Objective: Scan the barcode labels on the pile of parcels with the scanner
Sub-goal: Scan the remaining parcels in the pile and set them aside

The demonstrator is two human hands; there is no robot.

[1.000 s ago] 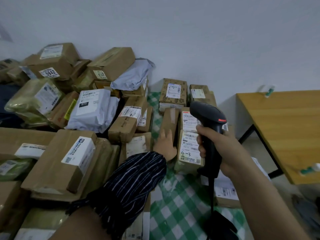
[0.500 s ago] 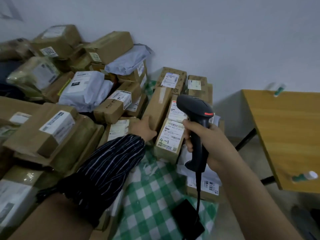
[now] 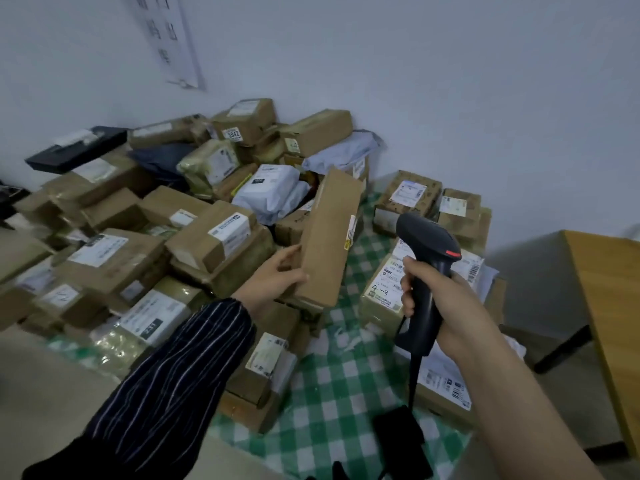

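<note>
Trouble is waiting in a few spots here. The left grip (image 3: 275,278) is holding the long box (image 3: 329,237) by its near end only, with the thumb on top. The box is tilting up above the pile of parcels (image 3: 138,237). I am thinking it could slip or swing, because its far end is hanging free.

The label (image 3: 350,233) is sitting on the right side of the long box, almost edge-on to me. The scanner (image 3: 427,251) is hovering just right of the long box, and I am judging that it is not lined up with that label. The beam could be landing on the parcel marked 4-3 (image 3: 382,291), right of the long box, and reading the wrong code.

The right grip (image 3: 450,306) is wrapping tight round the scanner handle. The cable (image 3: 414,379) is hanging down to a black thing (image 3: 398,434) in front of the long box, and it could be catching on a corner.

Under the long box a green checked cloth (image 3: 346,375) is lying. Far right of the long box a wooden bench (image 3: 609,306) is standing. Behind the long box a pale wall (image 3: 450,81) is rising, with a paper sheet (image 3: 166,39) hanging on it.
</note>
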